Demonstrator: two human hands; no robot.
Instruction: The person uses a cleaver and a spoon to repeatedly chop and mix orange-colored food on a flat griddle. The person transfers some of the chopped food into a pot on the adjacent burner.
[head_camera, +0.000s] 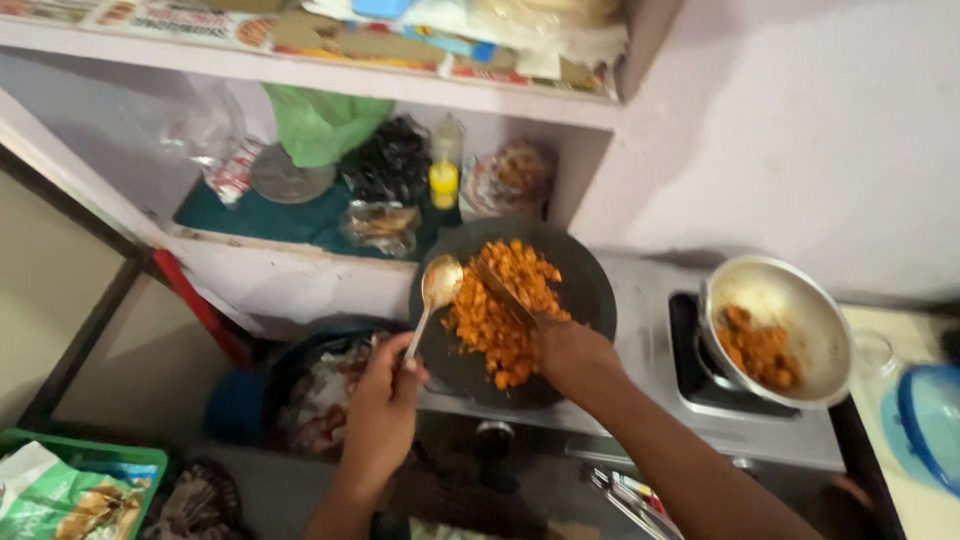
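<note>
Centre frame: your left hand (380, 415) grips a long metal spoon (432, 300), your right hand (572, 358) grips a flat metal spatula (505, 293), both over orange food pieces (505, 305) on the round black griddle (590, 290).

Blue lid (935, 425) cut at right edge

The scene is viewed from a single head-worn camera, aimed steeply downward and forward over a stove (640, 330) at close range. The flat dark pan (580, 290) is held near the centre of the frame, with the forearms entering from the lower edge. A wall shelf (290, 225) is taken in at upper left, a metal bowl (790, 300) at right. No second view is provided.
</note>
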